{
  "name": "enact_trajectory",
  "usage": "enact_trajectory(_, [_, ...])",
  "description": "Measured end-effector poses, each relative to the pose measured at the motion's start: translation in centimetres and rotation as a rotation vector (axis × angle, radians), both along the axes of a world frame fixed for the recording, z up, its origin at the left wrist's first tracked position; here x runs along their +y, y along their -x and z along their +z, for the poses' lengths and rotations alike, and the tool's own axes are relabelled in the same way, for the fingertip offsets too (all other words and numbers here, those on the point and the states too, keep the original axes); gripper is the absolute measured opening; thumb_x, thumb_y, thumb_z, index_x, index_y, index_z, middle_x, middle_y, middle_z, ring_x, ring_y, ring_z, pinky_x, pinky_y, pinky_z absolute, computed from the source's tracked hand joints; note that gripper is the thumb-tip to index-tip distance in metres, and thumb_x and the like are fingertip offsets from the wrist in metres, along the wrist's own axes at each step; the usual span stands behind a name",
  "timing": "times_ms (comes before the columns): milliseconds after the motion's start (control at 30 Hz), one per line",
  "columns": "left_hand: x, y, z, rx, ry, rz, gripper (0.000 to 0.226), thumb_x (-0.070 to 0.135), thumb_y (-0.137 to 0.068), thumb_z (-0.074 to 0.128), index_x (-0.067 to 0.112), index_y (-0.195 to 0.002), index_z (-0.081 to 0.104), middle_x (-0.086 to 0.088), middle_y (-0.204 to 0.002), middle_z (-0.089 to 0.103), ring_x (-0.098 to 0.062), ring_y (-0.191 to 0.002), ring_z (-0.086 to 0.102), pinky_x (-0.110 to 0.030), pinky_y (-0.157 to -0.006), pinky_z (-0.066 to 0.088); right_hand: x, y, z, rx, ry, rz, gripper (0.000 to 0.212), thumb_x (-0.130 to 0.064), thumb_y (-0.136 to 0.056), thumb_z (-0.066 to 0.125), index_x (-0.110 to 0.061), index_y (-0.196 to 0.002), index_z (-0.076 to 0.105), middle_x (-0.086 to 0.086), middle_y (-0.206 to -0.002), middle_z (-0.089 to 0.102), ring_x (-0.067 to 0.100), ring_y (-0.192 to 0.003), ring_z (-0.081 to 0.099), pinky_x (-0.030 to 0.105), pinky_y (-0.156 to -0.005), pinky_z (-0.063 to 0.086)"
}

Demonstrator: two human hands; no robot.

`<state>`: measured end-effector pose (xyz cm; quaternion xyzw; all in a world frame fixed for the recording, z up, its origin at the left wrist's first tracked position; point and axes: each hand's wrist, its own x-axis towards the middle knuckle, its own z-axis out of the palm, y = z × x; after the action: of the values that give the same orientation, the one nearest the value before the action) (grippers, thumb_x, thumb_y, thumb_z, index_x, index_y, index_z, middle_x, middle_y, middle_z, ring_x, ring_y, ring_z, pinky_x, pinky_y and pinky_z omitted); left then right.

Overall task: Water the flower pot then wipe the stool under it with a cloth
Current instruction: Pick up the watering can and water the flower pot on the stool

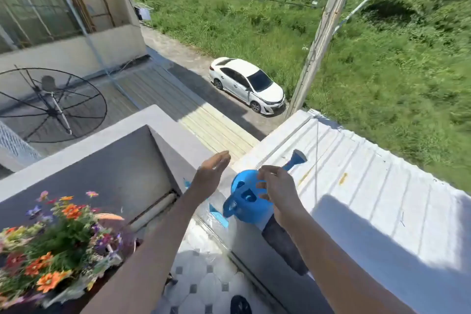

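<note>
Left hand (211, 173) is raised flat, fingers straight and together, nothing held. Right hand (276, 192) is reached over the blue plastic watering can (246, 199), fingers loosely curled and spread; contact cannot be told. Can is seated on the smooth grey ledge (163, 120), flared spout toward 1 o'clock. Flower pot (51, 245), blurred multicoloured blooms, is at 8 o'clock of the can.

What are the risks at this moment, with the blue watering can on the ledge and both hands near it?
1. The watering can sits on the balcony ledge above a sloping roof; a clumsy touch by the right hand might push it over the edge.
2. The left forearm passes close to the flowers and may brush them.
3. The left hand is open and holds nothing, so the can has no support yet.
</note>
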<state>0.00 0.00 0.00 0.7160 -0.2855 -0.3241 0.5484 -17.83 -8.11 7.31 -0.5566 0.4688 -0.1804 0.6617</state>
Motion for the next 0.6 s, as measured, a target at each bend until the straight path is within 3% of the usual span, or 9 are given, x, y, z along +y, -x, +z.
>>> enact_trajectory(233, [-3.5,0.3,-4.5,0.104,-0.187,-0.089,0.041,0.034,-0.099,0.051,0.016,-0.135,0.057,0.002,-0.135,0.058,-0.007,-0.123,0.050,-0.022,-0.106,0.033,-1.9,-0.7,-4.7,0.098,-0.315,-0.050,0.028,-0.029,-0.100,0.054,-0.004,-0.100,0.067,0.011,-0.095,0.072,0.022,-0.077,0.067,0.031,-0.067,0.053])
enact_trajectory(300, [-3.8,0.9,-5.2,0.170,-0.223,-0.146,0.028,0.031,-0.099,0.051,0.023,-0.123,0.063,0.001,-0.122,0.064,-0.009,-0.111,0.056,-0.025,-0.103,0.042,-2.3,-1.1,-5.2,0.079,-0.384,-0.062,0.025,-0.028,-0.101,0.053,-0.006,-0.101,0.066,0.012,-0.098,0.072,0.024,-0.079,0.067,0.031,-0.065,0.051])
enact_trajectory(367, [-3.9,1.8,-5.3,0.213,-0.200,-0.201,0.017,0.024,-0.100,0.051,0.027,-0.108,0.065,0.000,-0.106,0.067,-0.013,-0.095,0.061,-0.024,-0.085,0.050,-2.6,-1.2,-5.7,0.066,-0.436,-0.051,0.023,-0.027,-0.101,0.052,-0.008,-0.107,0.065,0.013,-0.103,0.074,0.028,-0.091,0.070,0.030,-0.065,0.053])
enact_trajectory(433, [-4.0,2.1,-5.1,0.218,-0.175,-0.183,0.019,0.018,-0.100,0.051,0.027,-0.110,0.065,-0.002,-0.104,0.069,-0.013,-0.091,0.064,-0.021,-0.078,0.054,-3.1,-1.5,-5.7,0.027,-0.460,-0.044,0.026,-0.025,-0.102,0.052,-0.006,-0.113,0.065,0.013,-0.100,0.075,0.028,-0.094,0.072,0.029,-0.066,0.054])
enact_trajectory(600, [-3.4,2.4,-5.1,0.219,-0.167,-0.152,0.028,0.019,-0.099,0.052,0.015,-0.124,0.063,-0.008,-0.113,0.070,-0.010,-0.092,0.068,-0.027,-0.082,0.056,-3.3,-2.0,-5.0,0.053,-0.394,0.087,0.023,-0.023,-0.103,0.050,-0.006,-0.112,0.064,0.011,-0.090,0.072,0.017,-0.074,0.070,0.023,-0.055,0.055])
